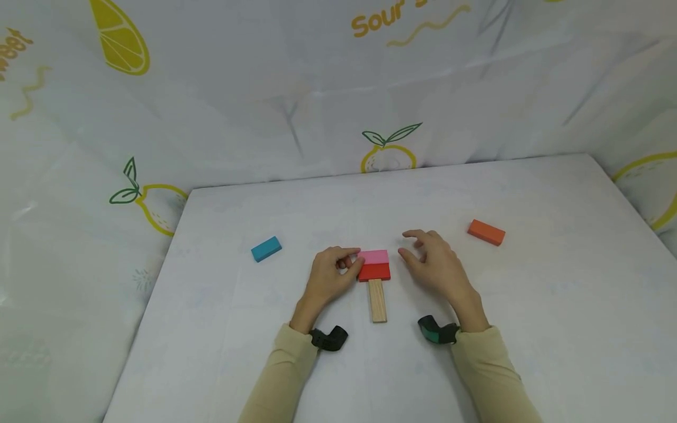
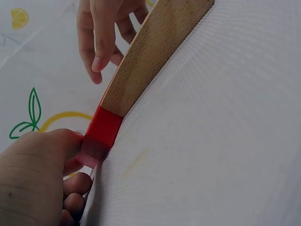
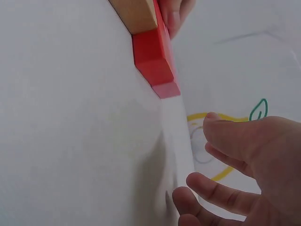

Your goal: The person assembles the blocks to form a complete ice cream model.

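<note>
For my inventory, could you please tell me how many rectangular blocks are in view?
5: blue rectangular block at left, orange rectangular block at right; centrally, from far to near, pink rectangular block, red rectangular block, bare-wood rectangular block. Others could hide beneath the left hand.

Orange "Sour" lettering on white backdrop, following word cut off; partial "weet" lettering left.

The pink block lies flat against the far long side of the red block; the wooden block (bare, its grain showing) stretches from the red one's near side toward the person. The left hand pinches the pink block's left end; the right hand is near its right end.
</note>
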Motion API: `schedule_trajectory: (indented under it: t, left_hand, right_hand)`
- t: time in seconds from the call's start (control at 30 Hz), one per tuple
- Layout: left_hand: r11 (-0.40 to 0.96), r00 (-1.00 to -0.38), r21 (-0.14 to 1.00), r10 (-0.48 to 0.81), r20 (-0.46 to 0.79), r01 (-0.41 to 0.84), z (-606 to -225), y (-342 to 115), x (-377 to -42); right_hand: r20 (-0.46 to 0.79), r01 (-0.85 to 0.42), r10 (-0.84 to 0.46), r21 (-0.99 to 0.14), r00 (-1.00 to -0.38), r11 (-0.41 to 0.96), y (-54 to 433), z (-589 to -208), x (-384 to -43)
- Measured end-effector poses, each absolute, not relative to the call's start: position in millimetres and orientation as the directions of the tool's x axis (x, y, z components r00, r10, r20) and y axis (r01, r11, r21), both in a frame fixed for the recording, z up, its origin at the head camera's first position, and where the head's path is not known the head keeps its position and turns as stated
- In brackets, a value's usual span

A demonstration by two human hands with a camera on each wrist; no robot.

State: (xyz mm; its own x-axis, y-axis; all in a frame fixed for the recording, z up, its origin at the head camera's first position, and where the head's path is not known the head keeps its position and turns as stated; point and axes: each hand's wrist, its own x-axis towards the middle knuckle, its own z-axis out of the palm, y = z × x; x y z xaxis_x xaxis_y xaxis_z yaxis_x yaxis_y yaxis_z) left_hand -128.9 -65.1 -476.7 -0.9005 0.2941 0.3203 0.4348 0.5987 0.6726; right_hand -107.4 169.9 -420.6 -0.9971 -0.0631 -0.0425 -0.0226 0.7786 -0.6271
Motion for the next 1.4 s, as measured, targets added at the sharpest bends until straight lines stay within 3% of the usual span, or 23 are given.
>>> schedule_trajectory:
  t: [0.57, 0.8, 0.97, 1.4]
  left_hand:
    - [0.595, -0.906, 0.684, 0.295, 0.302, 0.422, -476, -65, -124]
    - [0.59, -0.903, 0.684, 0.302, 0.306, 0.429, -476, -64, -124]
    - [0.588, -0.903, 0.686, 0.301, 0.308, 0.429, -475, -65, -125]
    - [0.59, -0.9, 0.68, 0.3, 0.316, 0.435, -477, -67, -128]
  right_hand:
    - [-0.022, -0.011, -0.035, -0.66, -0.999, 0.751, 257, -408, -123]
    - [-0.078, 0.089, 0.05, -0.66, -0.996, 0.746, 295, -410, -119]
    - [-0.123, 0.153, 0.095, -0.661, -0.988, 0.735, 307, -412, -113]
    - [-0.111, 0.164, 0.12, -0.636, -0.987, 0.754, 314, -417, -113]
